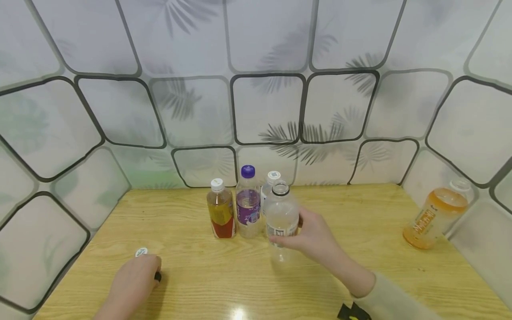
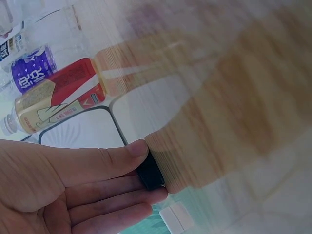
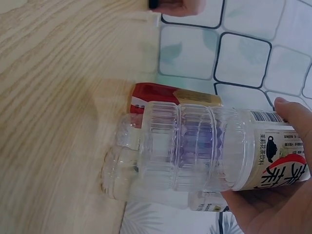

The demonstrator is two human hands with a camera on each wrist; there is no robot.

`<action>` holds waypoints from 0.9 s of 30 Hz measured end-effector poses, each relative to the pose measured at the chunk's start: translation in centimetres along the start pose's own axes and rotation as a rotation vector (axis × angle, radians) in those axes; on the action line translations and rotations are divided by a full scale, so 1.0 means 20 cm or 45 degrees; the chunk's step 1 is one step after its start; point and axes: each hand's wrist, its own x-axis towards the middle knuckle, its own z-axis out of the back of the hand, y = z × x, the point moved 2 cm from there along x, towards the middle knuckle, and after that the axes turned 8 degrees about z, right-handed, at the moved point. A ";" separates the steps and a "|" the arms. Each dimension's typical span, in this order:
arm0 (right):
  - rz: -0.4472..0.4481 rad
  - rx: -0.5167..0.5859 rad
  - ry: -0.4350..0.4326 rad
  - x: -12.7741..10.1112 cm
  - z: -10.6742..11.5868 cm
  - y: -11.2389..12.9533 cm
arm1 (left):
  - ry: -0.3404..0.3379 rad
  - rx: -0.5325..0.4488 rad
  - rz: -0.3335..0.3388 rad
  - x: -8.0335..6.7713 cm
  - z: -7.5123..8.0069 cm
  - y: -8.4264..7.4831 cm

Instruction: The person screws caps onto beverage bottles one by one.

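My right hand grips a clear plastic bottle around its label; the bottle's neck has no cap and carries a dark ring. In the right wrist view, that bottle shows a ribbed clear body and a tea label. On the left, my left hand pinches a small black bottle cap between thumb and fingers, low over the table. A white cap lies just beyond that hand. Left of the held bottle stand a purple-capped bottle and a red-and-gold bottle with a white cap.
Behind the held bottle is another white-capped bottle, mostly hidden. An orange-tinted bottle stands at the right side of the wooden table. Patterned panels enclose the back and sides. A black object shows at the front edge.
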 end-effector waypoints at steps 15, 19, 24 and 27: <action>-0.030 0.068 0.042 -0.01 -0.07 -0.04 | 0.001 0.001 -0.001 0.00 0.00 0.00; -0.062 0.061 0.039 -0.01 -0.09 -0.06 | 0.008 0.007 0.005 0.01 -0.01 0.00; -0.066 0.063 0.042 -0.01 -0.11 -0.07 | 0.019 0.009 0.012 0.01 0.00 0.00; -0.066 0.066 0.040 -0.01 -0.12 -0.08 | 0.014 0.010 0.010 0.00 0.00 0.00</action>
